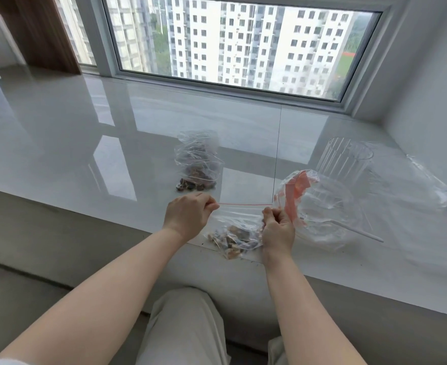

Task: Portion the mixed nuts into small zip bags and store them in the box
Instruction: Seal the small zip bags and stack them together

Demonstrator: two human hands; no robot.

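Fingers point(209, 205) pinching zip bag point(239, 225), red seal stretched left-right

- Left hand point(188, 217): back up, fingers curled, pinching at thumb and forefinger; forearm bare, extended forward.
- Right hand point(277, 227): fisted, knuckles up, thumb side inward; forearm bare, extended, roughly parallel to left.

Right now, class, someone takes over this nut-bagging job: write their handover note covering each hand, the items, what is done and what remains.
Left hand and right hand pinch the ends of the red zip strip on a small clear zip bag of mixed nuts, at the white sill's near edge.
Larger clear bag of nuts lies behind; clear ribbed plastic container to the right.
Done: one portion filled.
Left: seal it, portion the rest, store the bags.
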